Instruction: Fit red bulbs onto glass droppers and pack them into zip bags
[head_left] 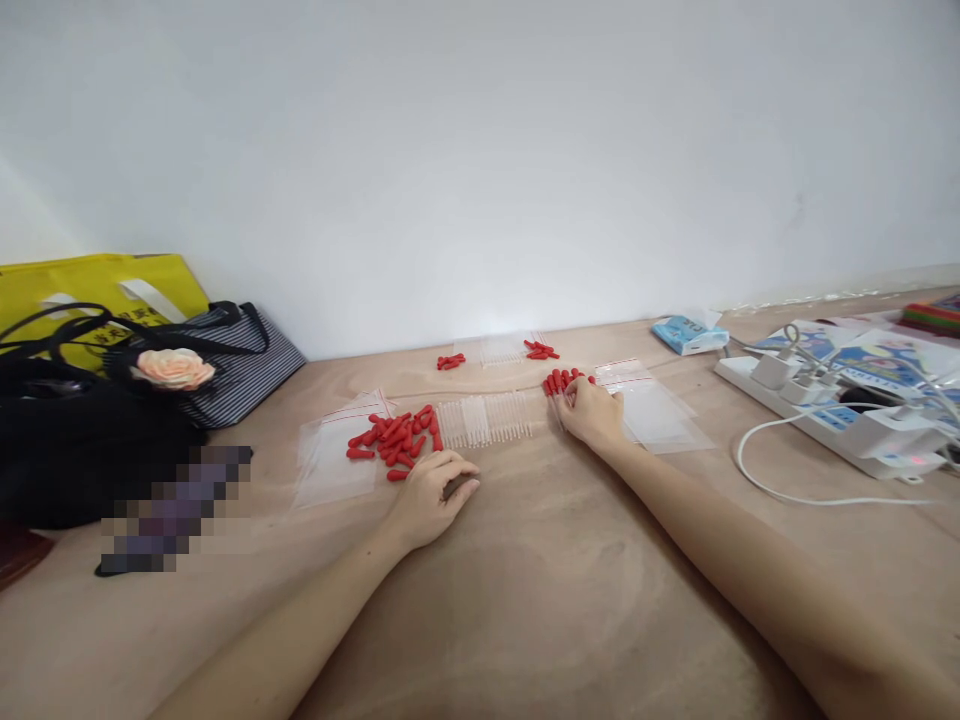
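Observation:
My left hand (435, 497) rests on the wooden table just below a loose pile of red bulb-shaped pieces (397, 432), its fingers slightly curled and apart, with nothing seen in them. My right hand (590, 411) is at a smaller row of red pieces (559, 380), thumb and fingers pinched together; what they hold, if anything, is too small to tell. Between the hands lies a row of thin clear sticks (486, 419). Clear zip bags lie beside the left pile (334, 455) and to the right of my right hand (664, 410).
Near the wall are two small red groups (451, 362) (541, 350) with clear sticks (501, 349) between them. A blue tissue pack (690, 335) and a white power strip (817, 410) with cables are right. Yellow (169, 280) and striped (277, 350) bags stand left.

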